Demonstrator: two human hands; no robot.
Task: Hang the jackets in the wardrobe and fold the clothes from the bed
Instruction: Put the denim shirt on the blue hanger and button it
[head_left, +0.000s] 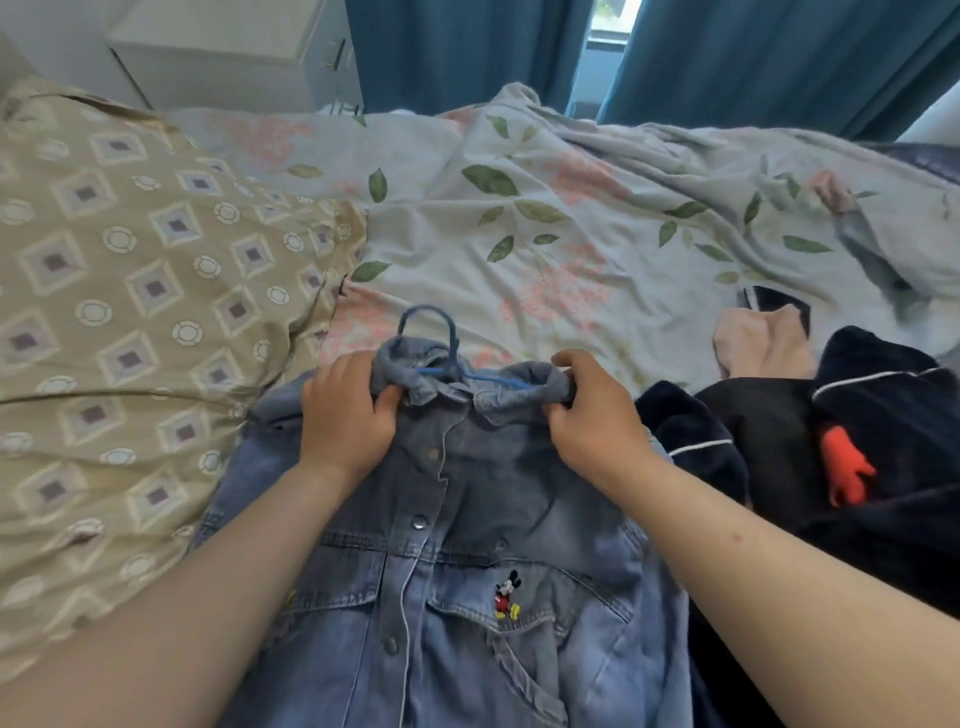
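Observation:
A blue denim jacket (467, 561) with snap buttons and a small cartoon mouse patch lies front-up on the bed, collar away from me. A blue hanger (434, 332) sits inside its collar, the hook sticking out above. My left hand (345, 410) grips the left side of the collar. My right hand (592, 410) grips the right side of the collar. A dark navy garment with white piping (857, 415) lies bunched to the right, with a red shape (844, 467) on it.
A floral sheet (545, 218) covers the bed. A beige patterned pillow (130, 312) fills the left side. A pale pink cloth (763, 338) lies at the right. A white cabinet (223, 47) and teal curtains (467, 47) stand beyond the bed.

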